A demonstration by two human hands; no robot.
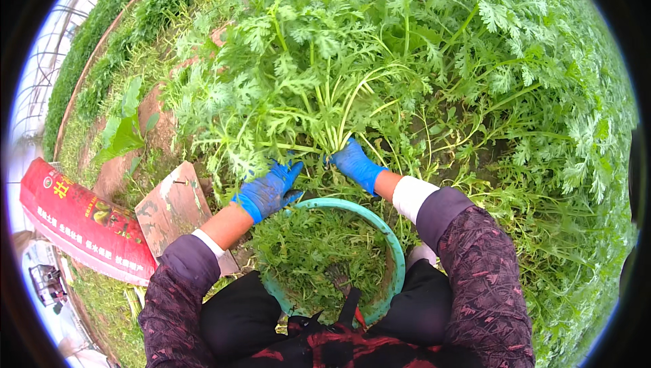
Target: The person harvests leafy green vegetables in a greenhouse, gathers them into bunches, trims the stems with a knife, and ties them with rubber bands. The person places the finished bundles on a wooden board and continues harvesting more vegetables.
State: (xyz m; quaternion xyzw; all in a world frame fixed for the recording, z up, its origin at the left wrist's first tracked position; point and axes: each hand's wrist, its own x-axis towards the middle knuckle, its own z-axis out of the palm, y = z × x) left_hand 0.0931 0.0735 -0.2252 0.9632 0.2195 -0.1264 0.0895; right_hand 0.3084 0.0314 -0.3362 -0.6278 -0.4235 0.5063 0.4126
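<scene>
My right hand [353,162], in a blue glove, grips the pale lower stems of a bunch of leafy greens [333,131] with feathery, deeply cut leaves. The bunch fans out away from me over the bed. To its left, my left hand [269,190], also in a blue glove, has thumb and fingers apart beside the lower leaves; nothing shows in it. A round teal plastic tub [399,251] stands between my knees, just below both hands. Loose green trimmings [315,246] fill much of it. At its near rim lies a red-handled tool [359,317], mostly hidden.
Tall greens [508,52] grow thickly ahead and to the right. On my left are a worn wooden board [175,205] and a red printed sack [91,225]. A broad-leaved plant [124,134] grows beyond them. A greenhouse frame [51,63] curves along the far left.
</scene>
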